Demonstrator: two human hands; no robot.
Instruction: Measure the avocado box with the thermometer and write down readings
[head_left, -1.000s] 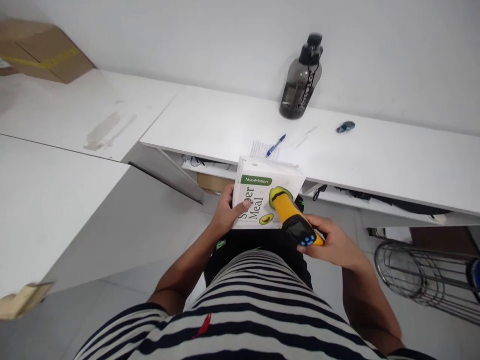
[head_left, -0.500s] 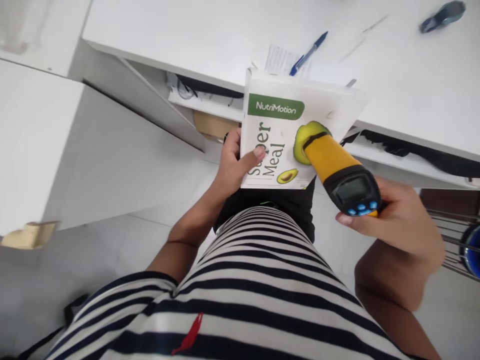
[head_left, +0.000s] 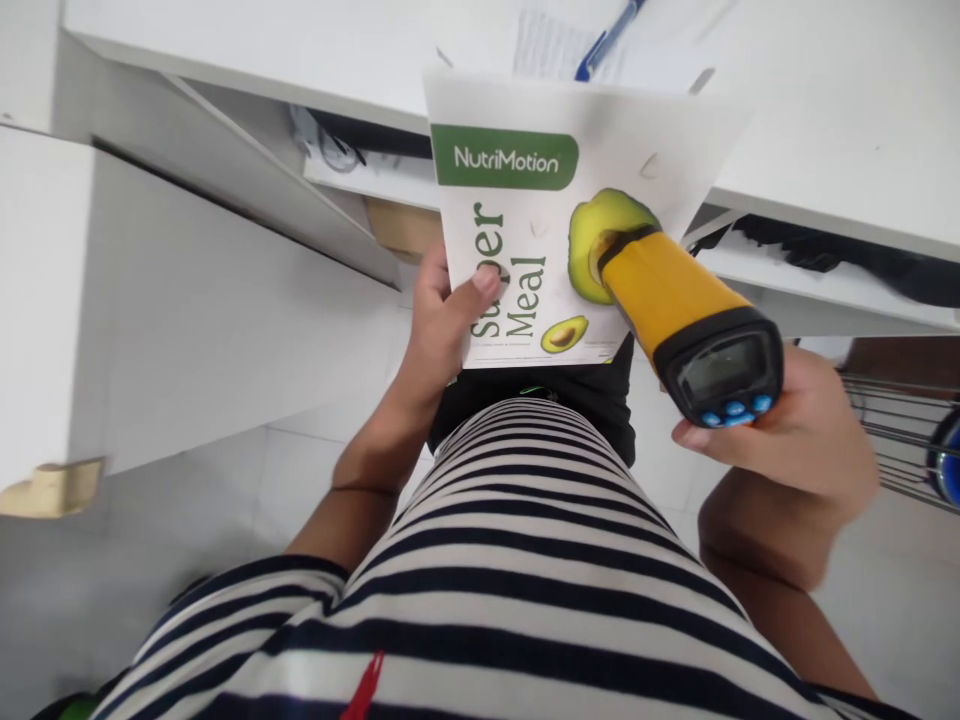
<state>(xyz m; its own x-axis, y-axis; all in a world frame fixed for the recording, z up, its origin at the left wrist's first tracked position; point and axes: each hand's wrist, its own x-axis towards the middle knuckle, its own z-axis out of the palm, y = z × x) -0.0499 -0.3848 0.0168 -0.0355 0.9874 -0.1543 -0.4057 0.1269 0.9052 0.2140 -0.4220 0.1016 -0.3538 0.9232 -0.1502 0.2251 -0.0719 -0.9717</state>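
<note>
My left hand [head_left: 442, 310] grips the lower left edge of a white box [head_left: 517, 265] labelled NutriMotion Super Meal, its thumb lying on the printed front and its other fingers mostly behind. The front bears a green band and avocado pictures. In my right hand [head_left: 806, 430] is a yellow and black infrared thermometer [head_left: 679, 300], its display and blue buttons facing me. Its nose points at the large printed avocado; whether it touches the box I cannot tell. Most of the right fingers are hidden behind the thermometer's handle.
A white desk [head_left: 247, 45] with an open shelf [head_left: 375, 175] below lies ahead. On it are a blue pen [head_left: 607, 40] and a printed paper [head_left: 536, 45]. A white panel [head_left: 225, 300] stands left; a wire rack [head_left: 896, 430] stands right.
My view has shifted, and the box now appears larger, further left and higher. The thermometer stays aimed at the printed avocado. Both hands keep their hold.
</note>
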